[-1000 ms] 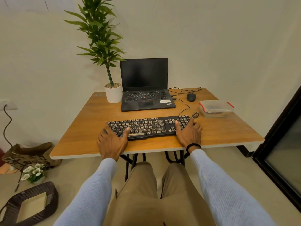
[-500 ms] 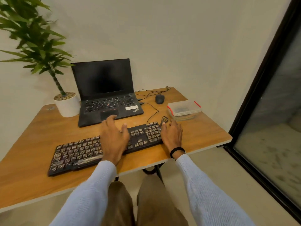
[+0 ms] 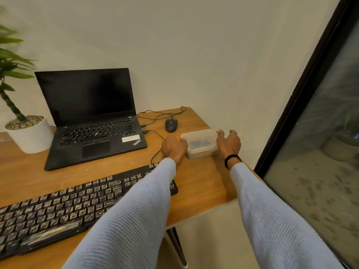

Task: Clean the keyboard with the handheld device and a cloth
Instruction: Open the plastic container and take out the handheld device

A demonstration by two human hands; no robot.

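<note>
Keyboard (image 3: 64, 206): black, full-size, lying flat on the wooden table (image 3: 204, 183) at near-left, long side angled along the front edge. Key caps show pale smeary marks throughout. Its right end is covered by the left forearm in a pale knit sleeve (image 3: 139, 206), which passes over it. No hand on the keys.

Hands: both are at the clear plastic container (image 3: 200, 144), which sits on the table near the right edge, beyond the keyboard's right end.
- Left hand (image 3: 173, 147): against the container's left end, back of hand to camera. Fingers bent toward the box but mostly hidden; can't tell if it grips.
- Right hand (image 3: 229, 144): at the container's right end, thumb touching the corner by a red clip (image 3: 217, 131), other fingers arched and apart, closed round nothing. Black band (image 3: 232, 160) on the wrist.

Container: lid on, red clips at both ends. Greyish contents seen through the lid, not identifiable.

Other items:
- Laptop (image 3: 93, 117): open, screen dark, behind the keyboard.
- Mouse (image 3: 171, 125): black, just beyond the container, cable (image 3: 161, 113) looping toward the laptop.
- White plant pot (image 3: 31, 134): far left, beside the laptop.
- Dark-framed glass door (image 3: 320, 152): right of the table.
</note>
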